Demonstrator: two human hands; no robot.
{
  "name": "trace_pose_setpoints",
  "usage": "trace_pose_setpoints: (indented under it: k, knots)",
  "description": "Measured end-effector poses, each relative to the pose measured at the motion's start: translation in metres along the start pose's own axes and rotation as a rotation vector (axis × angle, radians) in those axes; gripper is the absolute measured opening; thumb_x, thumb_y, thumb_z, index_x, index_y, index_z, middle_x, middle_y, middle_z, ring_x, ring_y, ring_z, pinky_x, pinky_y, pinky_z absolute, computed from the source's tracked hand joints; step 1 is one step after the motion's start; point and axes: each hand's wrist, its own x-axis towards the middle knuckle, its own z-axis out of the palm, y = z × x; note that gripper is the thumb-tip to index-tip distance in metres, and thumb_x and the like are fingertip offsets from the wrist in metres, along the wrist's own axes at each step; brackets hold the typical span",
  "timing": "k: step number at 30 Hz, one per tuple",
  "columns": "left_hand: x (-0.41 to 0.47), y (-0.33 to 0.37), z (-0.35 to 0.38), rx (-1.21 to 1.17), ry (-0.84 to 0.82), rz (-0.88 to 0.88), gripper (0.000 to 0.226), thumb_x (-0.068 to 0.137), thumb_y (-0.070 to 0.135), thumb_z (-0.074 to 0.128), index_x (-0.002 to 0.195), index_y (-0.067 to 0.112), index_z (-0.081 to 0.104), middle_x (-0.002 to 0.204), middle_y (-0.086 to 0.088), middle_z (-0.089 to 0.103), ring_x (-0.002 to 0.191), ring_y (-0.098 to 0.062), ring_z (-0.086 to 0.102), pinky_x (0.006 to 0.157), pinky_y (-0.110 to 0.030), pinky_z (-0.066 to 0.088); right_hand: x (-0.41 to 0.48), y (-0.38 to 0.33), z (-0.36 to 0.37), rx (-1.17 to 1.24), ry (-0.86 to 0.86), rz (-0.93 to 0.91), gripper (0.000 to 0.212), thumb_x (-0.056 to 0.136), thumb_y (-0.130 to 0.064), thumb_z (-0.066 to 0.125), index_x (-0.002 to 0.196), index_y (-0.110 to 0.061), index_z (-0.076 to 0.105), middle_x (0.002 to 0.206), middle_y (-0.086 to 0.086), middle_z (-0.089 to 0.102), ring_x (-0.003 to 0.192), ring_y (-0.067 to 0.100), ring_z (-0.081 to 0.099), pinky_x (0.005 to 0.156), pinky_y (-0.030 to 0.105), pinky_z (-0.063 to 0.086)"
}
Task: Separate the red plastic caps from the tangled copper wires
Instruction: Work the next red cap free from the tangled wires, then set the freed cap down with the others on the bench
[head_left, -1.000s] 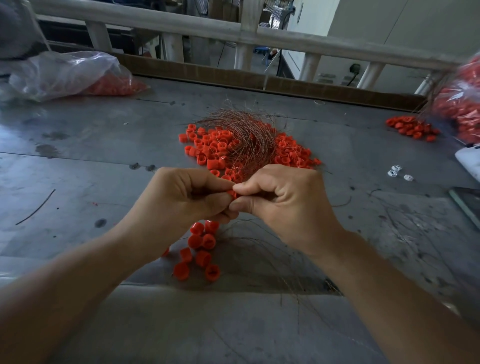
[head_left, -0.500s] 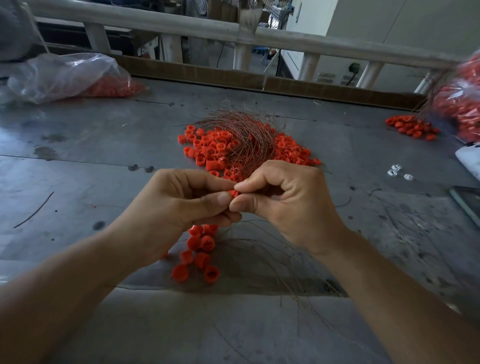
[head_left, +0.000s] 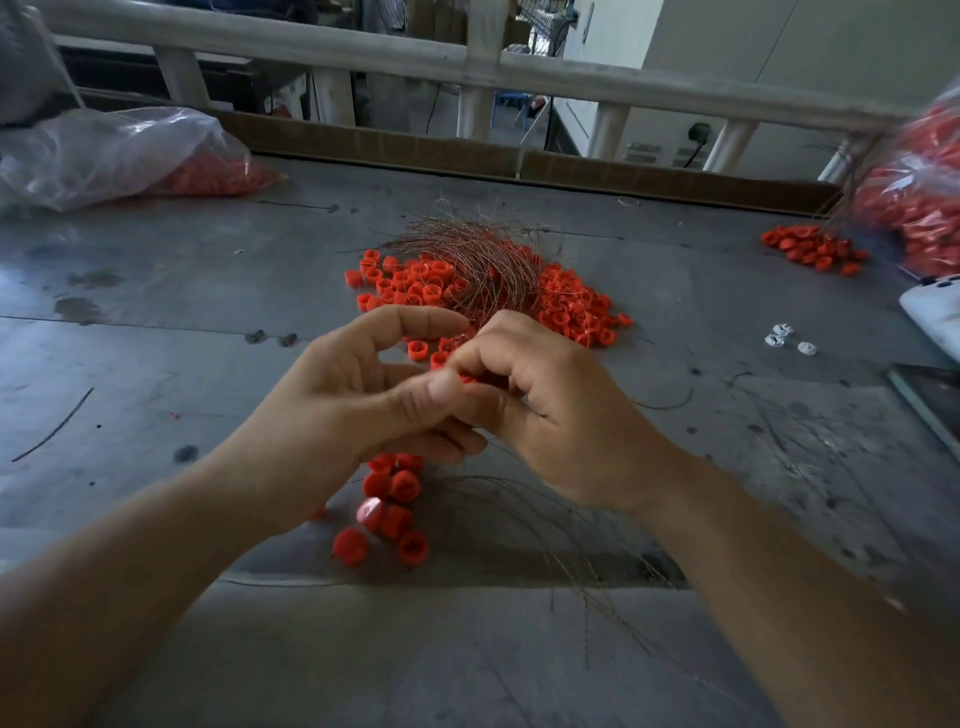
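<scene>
Hands meet just on the near side of the copper wire tangle, touching each other. Fingers of right hand are curled, pinching a red cap. Thumb of left hand is pressed on the same cap, lower fingers curled under it, index arched up clear of it. Contact point is slightly blurred. Bulk cap pile sits on both sides of the tangle, partly under it. One small cap cluster lies nearer the camera than the tangle, below the hands, beside loose wires. Grey metal bench, stained and scratched. Far left of the tangle: clear bag of caps. Right of it: second small pile, second bag, white bits. Behind the tangle: pale railing, room beyond.
</scene>
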Motion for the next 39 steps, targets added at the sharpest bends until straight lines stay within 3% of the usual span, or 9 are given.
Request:
trace_pose_setpoints:
  k: [6, 11, 16, 20, 25, 28, 33, 36, 39]
  knots:
    - [-0.004, -0.003, 0.006, 0.159, 0.019, 0.091, 0.062, 0.065, 0.040, 0.078, 0.118, 0.022, 0.050, 0.071, -0.014, 0.069, 0.064, -0.021, 0.069, 0.057, -0.021, 0.053, -0.003, -0.004, 0.002, -0.004, -0.023, 0.025, 0.009, 0.083, -0.011, 0.060, 0.080, -0.004, 0.062, 0.078, -0.015, 0.044, 0.071, -0.002, 0.045, 0.067, 0.011, 0.038]
    - [-0.007, -0.002, 0.007, 0.144, -0.002, 0.091, 0.069, 0.059, 0.045, 0.078, 0.118, 0.024, 0.050, 0.070, -0.020, 0.067, 0.059, -0.022, 0.068, 0.055, -0.023, 0.054, -0.006, -0.009, 0.007, 0.008, -0.006, 0.027, 0.008, 0.080, -0.010, 0.057, 0.077, -0.004, 0.061, 0.079, -0.008, 0.049, 0.073, 0.004, 0.050, 0.067, 0.018, 0.043]
    - [-0.005, -0.002, 0.005, 0.103, 0.029, 0.063, 0.058, 0.064, 0.037, 0.079, 0.115, 0.025, 0.053, 0.069, -0.018, 0.068, 0.062, -0.027, 0.069, 0.054, -0.024, 0.054, -0.005, -0.007, 0.004, 0.077, -0.026, 0.094, 0.009, 0.085, -0.014, 0.062, 0.078, -0.017, 0.057, 0.078, -0.011, 0.049, 0.072, -0.002, 0.047, 0.066, 0.010, 0.038]
    - [-0.004, 0.004, 0.001, -0.017, -0.010, 0.007, 0.056, 0.054, 0.049, 0.082, 0.103, 0.026, 0.068, 0.069, -0.014, 0.069, 0.061, -0.027, 0.069, 0.053, -0.025, 0.054, -0.005, -0.010, 0.003, 0.252, 0.026, 0.134, 0.005, 0.078, -0.026, 0.064, 0.076, -0.025, 0.059, 0.073, -0.013, 0.050, 0.069, -0.004, 0.049, 0.062, 0.010, 0.039]
    - [0.001, 0.008, -0.007, -0.170, -0.026, 0.047, 0.045, 0.056, 0.034, 0.084, 0.096, 0.018, 0.072, 0.068, -0.008, 0.069, 0.059, -0.016, 0.068, 0.052, -0.019, 0.053, -0.003, -0.012, -0.003, 0.510, 0.012, 0.256, 0.033, 0.070, -0.042, 0.065, 0.098, -0.024, 0.059, 0.077, -0.009, 0.060, 0.072, 0.003, 0.058, 0.065, 0.019, 0.049]
    - [0.002, 0.010, -0.010, -0.297, -0.006, 0.082, 0.039, 0.059, 0.022, 0.081, 0.096, 0.015, 0.073, 0.075, -0.008, 0.072, 0.067, -0.012, 0.070, 0.058, -0.017, 0.054, -0.002, -0.011, -0.005, 0.625, -0.070, 0.347, 0.041, 0.069, -0.036, 0.058, 0.104, -0.014, 0.057, 0.078, -0.005, 0.066, 0.070, 0.007, 0.062, 0.063, 0.020, 0.050]
    - [0.004, 0.011, -0.011, -0.330, 0.040, 0.076, 0.024, 0.058, 0.016, 0.067, 0.081, 0.012, 0.075, 0.078, -0.008, 0.072, 0.069, -0.011, 0.070, 0.059, -0.015, 0.054, -0.002, -0.010, -0.007, 0.742, -0.070, 0.390, 0.012, 0.082, -0.006, 0.058, 0.092, -0.012, 0.060, 0.061, -0.003, 0.064, 0.056, 0.008, 0.061, 0.054, 0.018, 0.051]
    - [0.002, 0.012, -0.012, -0.301, 0.022, 0.115, 0.025, 0.056, 0.025, 0.080, 0.078, 0.015, 0.075, 0.082, -0.004, 0.073, 0.073, -0.008, 0.069, 0.062, -0.013, 0.053, -0.001, -0.008, -0.012, 0.778, -0.048, 0.412, 0.015, 0.073, -0.020, 0.060, 0.084, -0.011, 0.064, 0.054, -0.005, 0.059, 0.048, 0.006, 0.054, 0.045, 0.017, 0.045]
    - [0.004, 0.010, -0.013, -0.246, 0.114, 0.117, 0.016, 0.052, 0.020, 0.077, 0.067, 0.016, 0.074, 0.079, -0.001, 0.073, 0.067, -0.006, 0.069, 0.057, -0.011, 0.052, 0.000, -0.006, -0.017, 0.735, 0.004, 0.413, 0.019, 0.072, -0.026, 0.059, 0.080, -0.009, 0.063, 0.047, -0.008, 0.053, 0.039, 0.001, 0.044, 0.037, 0.013, 0.034]
